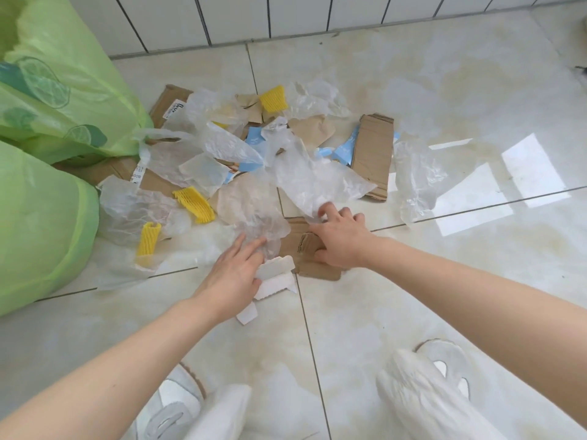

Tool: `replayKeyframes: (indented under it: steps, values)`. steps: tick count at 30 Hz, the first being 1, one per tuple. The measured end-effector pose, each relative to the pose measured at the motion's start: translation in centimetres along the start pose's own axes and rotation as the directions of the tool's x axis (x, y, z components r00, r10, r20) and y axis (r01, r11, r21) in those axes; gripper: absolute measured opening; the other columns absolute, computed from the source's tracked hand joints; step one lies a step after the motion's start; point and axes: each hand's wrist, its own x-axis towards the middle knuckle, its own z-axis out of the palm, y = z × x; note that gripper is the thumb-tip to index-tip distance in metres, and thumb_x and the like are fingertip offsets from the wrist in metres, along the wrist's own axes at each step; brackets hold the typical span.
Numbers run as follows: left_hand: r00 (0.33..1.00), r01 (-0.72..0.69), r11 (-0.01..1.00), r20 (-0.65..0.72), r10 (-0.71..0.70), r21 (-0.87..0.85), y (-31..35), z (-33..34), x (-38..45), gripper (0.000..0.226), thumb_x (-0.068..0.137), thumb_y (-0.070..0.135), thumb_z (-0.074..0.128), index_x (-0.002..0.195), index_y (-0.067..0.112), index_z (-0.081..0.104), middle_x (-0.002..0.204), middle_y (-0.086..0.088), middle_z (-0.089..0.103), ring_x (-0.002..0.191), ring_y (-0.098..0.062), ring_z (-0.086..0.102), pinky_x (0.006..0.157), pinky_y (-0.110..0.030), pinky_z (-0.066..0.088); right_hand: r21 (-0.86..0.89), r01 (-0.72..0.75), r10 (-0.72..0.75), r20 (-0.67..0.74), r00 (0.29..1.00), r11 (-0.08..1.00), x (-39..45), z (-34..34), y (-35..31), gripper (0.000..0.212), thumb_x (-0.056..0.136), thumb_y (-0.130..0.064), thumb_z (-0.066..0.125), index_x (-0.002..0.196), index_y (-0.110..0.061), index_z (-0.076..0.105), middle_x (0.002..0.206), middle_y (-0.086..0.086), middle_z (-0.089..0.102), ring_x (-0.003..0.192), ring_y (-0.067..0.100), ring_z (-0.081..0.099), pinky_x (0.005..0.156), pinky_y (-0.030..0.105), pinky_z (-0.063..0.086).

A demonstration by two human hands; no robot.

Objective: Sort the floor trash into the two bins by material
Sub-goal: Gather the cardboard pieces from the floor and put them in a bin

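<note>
Torn brown cardboard [313, 249] lies on the tiled floor [444, 296], gripped by the right hand [341, 241], while the left hand [233, 274] pinches white card scraps [274, 271]. Beyond them sprawl clear plastic sheets [311, 179] and yellow foam netting [194, 204]; two green-lined bins [47, 90] stand at left, their contents hidden.

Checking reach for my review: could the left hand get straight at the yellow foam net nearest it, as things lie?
Probably yes: the yellow foam net lies uncovered on clear plastic, but the left hand already holds white card scraps.
</note>
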Motion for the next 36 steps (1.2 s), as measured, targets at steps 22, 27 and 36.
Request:
replayKeyframes:
  steps: [22, 27, 36]
  values:
    - [0.976, 0.198, 0.790, 0.194, -0.101, -0.580, 3.5, -7.0, -2.3, 0.019, 0.082, 0.019, 0.067, 0.075, 0.024, 0.050, 0.073, 0.009, 0.054, 0.065, -0.008, 0.051, 0.055, -0.020, 0.037, 0.719, -0.068, 0.000, 0.094, 0.996, 0.692, -9.8, -3.5, 5.1, 0.019, 0.083, -0.020, 0.069, 0.097, -0.028, 0.060, 0.093, -0.007, 0.068, 0.088, 0.012, 0.064, 0.076, 0.033, 0.054]
    - [0.972, 0.191, 0.610, 0.063, -0.226, -0.769, 3.8, -8.9, 2.0, 0.019, 0.084, 0.024, 0.068, 0.091, 0.007, 0.070, 0.090, -0.011, 0.073, 0.073, -0.015, 0.062, 0.065, -0.029, 0.046, 0.842, 0.003, 0.148, -0.099, 0.984, 0.539, -9.9, -6.0, 8.2, 0.031, 0.086, -0.013, 0.066, 0.101, -0.036, 0.052, 0.096, -0.010, 0.065, 0.089, 0.007, 0.064, 0.071, 0.024, 0.052]
    - [0.999, 0.005, 0.995, -0.046, -0.010, -0.099, 6.1, -7.2, 11.9, 0.031, 0.091, 0.037, 0.052, 0.114, 0.020, 0.064, 0.159, 0.007, 0.010, 0.146, -0.023, -0.013, 0.117, -0.042, -0.001, 0.930, -0.033, 0.504, -0.169, 0.847, 0.367, -4.5, -6.3, 11.2, 0.092, 0.088, -0.004, 0.058, 0.146, -0.039, -0.005, 0.132, -0.002, 0.051, 0.109, 0.016, 0.056, 0.081, 0.027, 0.047]
